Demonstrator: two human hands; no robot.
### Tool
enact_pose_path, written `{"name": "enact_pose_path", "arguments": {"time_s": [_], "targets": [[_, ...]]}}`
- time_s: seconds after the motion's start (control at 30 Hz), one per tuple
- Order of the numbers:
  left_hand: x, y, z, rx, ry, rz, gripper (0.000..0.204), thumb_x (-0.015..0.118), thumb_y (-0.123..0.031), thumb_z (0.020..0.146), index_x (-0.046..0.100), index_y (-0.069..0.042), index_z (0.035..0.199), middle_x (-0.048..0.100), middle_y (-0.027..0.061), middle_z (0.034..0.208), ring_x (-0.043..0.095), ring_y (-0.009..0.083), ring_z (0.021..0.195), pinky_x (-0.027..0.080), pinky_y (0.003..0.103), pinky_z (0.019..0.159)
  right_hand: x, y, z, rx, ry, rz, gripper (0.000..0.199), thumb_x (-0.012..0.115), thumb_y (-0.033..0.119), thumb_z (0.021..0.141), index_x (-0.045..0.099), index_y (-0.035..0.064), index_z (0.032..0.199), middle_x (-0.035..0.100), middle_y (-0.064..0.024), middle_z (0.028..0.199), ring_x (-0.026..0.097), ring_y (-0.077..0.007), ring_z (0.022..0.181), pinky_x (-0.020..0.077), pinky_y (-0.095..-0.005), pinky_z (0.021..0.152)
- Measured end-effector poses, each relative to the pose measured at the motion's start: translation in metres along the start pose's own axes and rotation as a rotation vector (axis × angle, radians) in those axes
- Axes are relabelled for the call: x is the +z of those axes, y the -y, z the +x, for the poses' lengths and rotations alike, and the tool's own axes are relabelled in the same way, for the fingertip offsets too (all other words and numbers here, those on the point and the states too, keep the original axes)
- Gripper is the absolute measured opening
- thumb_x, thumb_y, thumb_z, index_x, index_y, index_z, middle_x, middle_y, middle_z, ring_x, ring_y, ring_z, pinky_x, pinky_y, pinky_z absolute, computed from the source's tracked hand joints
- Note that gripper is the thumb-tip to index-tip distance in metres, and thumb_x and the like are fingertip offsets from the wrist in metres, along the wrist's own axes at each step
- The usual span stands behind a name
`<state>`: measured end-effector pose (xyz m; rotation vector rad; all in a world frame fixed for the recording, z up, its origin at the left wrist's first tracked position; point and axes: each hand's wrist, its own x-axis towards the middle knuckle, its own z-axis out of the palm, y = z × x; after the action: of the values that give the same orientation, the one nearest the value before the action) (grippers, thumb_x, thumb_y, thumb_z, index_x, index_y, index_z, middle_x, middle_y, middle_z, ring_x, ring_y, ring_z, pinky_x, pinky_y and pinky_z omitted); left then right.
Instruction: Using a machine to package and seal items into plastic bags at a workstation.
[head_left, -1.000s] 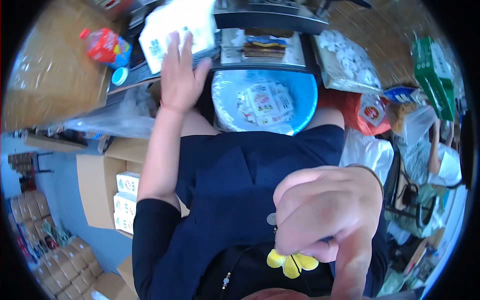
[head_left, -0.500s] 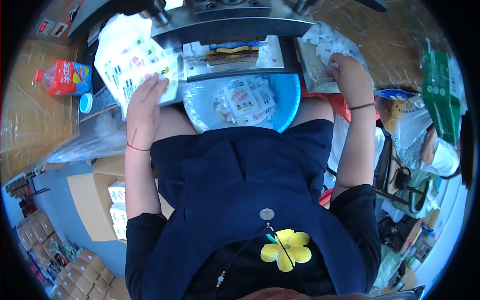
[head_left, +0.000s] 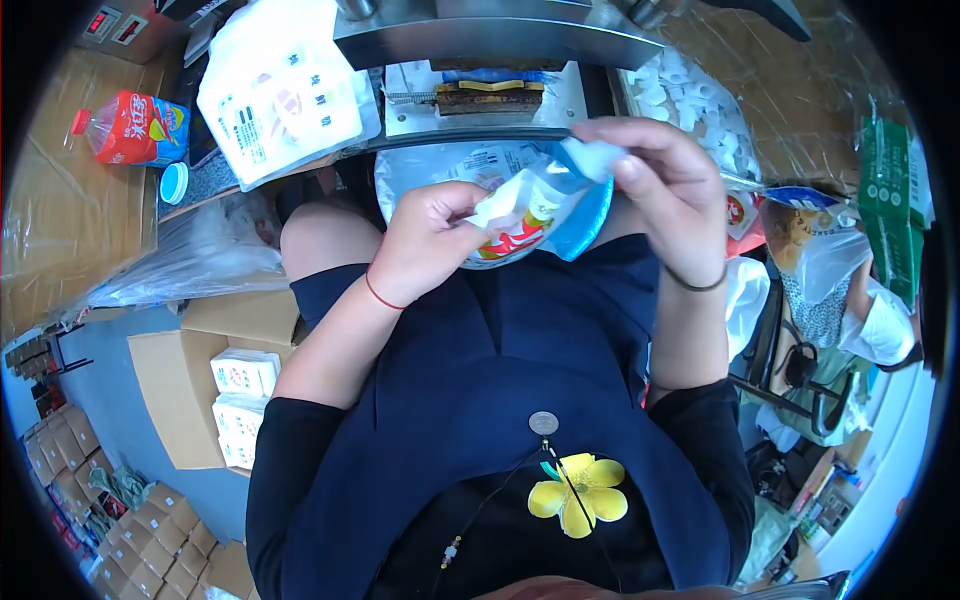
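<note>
My left hand (head_left: 425, 245) pinches a small white printed pouch (head_left: 522, 212) by its near edge, over the blue basin (head_left: 590, 232). The far end of the pouch points up and right toward my right hand (head_left: 672, 190). Between the thumb and fingers of that hand is a small translucent white plastic piece (head_left: 597, 158), held at or very near the pouch's end; whether it touches cannot be made out. Further printed pouches (head_left: 480, 162) lie in the basin, partly hidden. Beyond the basin stands a metal press (head_left: 500, 42) with a yellow-topped bar (head_left: 490, 92) under it.
A stack of white printed pouches (head_left: 285, 100) lies at the left. Loose white plastic pieces (head_left: 690, 95) are heaped at the upper right. A red-labelled bottle (head_left: 135, 128) and a blue cap (head_left: 174, 183) sit far left. An open carton (head_left: 175, 400) holds packs below.
My left hand has come from the pouch stack to the middle with a pouch. My right hand has moved left from the heap of white pieces, bringing one along.
</note>
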<state>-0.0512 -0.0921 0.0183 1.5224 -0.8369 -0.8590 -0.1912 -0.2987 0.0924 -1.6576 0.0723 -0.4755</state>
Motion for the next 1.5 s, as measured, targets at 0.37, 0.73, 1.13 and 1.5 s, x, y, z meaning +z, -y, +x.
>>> {"name": "enact_pose_path", "arguments": {"time_s": [0.37, 0.73, 1.13, 1.5], "targets": [[0.021, -0.017, -0.011, -0.37, 0.271, -0.543, 0.037, 0.066, -0.028, 0.098, 0.066, 0.003, 0.117, 0.072, 0.011, 0.11, 0.069, 0.0146, 0.098, 0.055, 0.029, 0.088, -0.007, 0.011, 0.007, 0.118, 0.247, -0.48, 0.021, 0.052, 0.01, 0.102, 0.065, 0.0008, 0.115, 0.068, -0.0111, 0.112, 0.065, -0.0187, 0.1, 0.0504, -0.0298, 0.087], [-0.02, -0.008, 0.031, -0.332, 0.077, -0.782, 0.037, 0.071, 0.001, 0.085, 0.062, 0.008, 0.12, 0.07, 0.0182, 0.115, 0.071, 0.0233, 0.099, 0.057, 0.037, 0.09, -0.108, -0.061, 0.02, 0.076, 0.052, -1.27, 0.035, 0.065, 0.006, 0.086, 0.063, 0.0118, 0.121, 0.06, -0.0174, 0.11, 0.063, -0.0385, 0.096, 0.0509, -0.0433, 0.081], [-0.109, 0.013, 0.008, 0.367, -0.547, 1.405, 0.062, 0.068, -0.025, 0.089, 0.044, -0.003, 0.142, 0.047, 0.0246, 0.142, 0.045, 0.0414, 0.132, 0.035, 0.048, 0.11, -0.076, -0.033, -0.016, 0.05, -0.395, -1.072, 0.024, 0.05, 0.019, 0.104, 0.061, 0.0021, 0.116, 0.065, -0.0166, 0.112, 0.064, -0.0316, 0.099, 0.0493, -0.0377, 0.087], [-0.047, -0.024, -0.013, -0.111, -0.169, 0.236, 0.022, 0.076, -0.018, 0.088, 0.073, 0.002, 0.096, 0.067, 0.0019, 0.077, 0.061, 0.0043, 0.069, 0.05, 0.022, 0.061, 0.024, -0.013, 0.009, -0.058, -0.117, -0.573, 0.014, 0.061, 0.014, 0.097, 0.065, 0.0007, 0.1, 0.066, -0.0066, 0.091, 0.061, -0.0162, 0.084, 0.0486, -0.0288, 0.077]]}}
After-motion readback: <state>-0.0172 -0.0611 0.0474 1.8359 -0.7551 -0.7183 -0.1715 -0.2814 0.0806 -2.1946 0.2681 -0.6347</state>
